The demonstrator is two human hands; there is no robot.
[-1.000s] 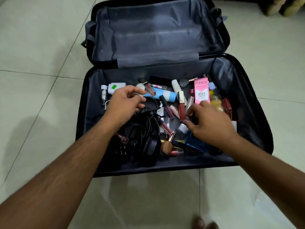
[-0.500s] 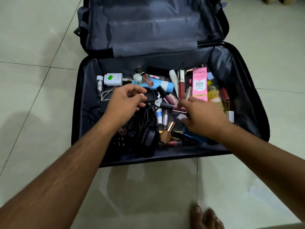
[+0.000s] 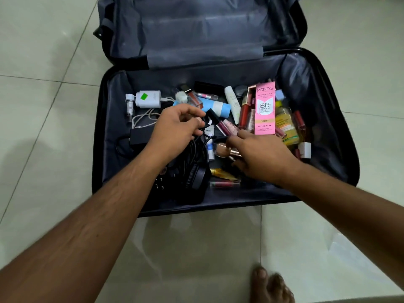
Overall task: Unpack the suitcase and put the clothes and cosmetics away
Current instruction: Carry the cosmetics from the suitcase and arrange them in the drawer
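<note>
— Hand on the right (image 3: 258,158) first, since it's nearest: it reaches palm-down into the open suitcase (image 3: 328,119), fingers curled low over the heap of cosmetics (image 3: 247,114). A gold-capped bottle (image 3: 227,152) lies right under the fingertips, but whether it's gripped or only touched, I can't tell.

— And the left hand (image 3: 177,127)?

— A bit farther in, over the left half. Its thumb and fingers pinch a thin black cable (image 3: 196,147) lifted off the dark tangle beneath. Wrist raised, forearm angled in from the near left.

— So which step is this?

— Sorting, I'd say. No clothes show in the case, only cosmetics and electronics, so the cosmetics are what's left to clear. The cable seems to be getting pulled away from the tubes.

— Next move?

— Probably freeing that cable, then gathering the loose lipsticks and tubes. They're small and piled up, so they'd need scooping or several trips.

— What's farther back?

— A white charger (image 3: 148,99) at the far left, a blue tube (image 3: 218,108) mid-way, and a pink BB cream box (image 3: 265,110) to the right. Beyond them, the lid (image 3: 196,29) lies open on the tiled floor (image 3: 43,62).
</note>
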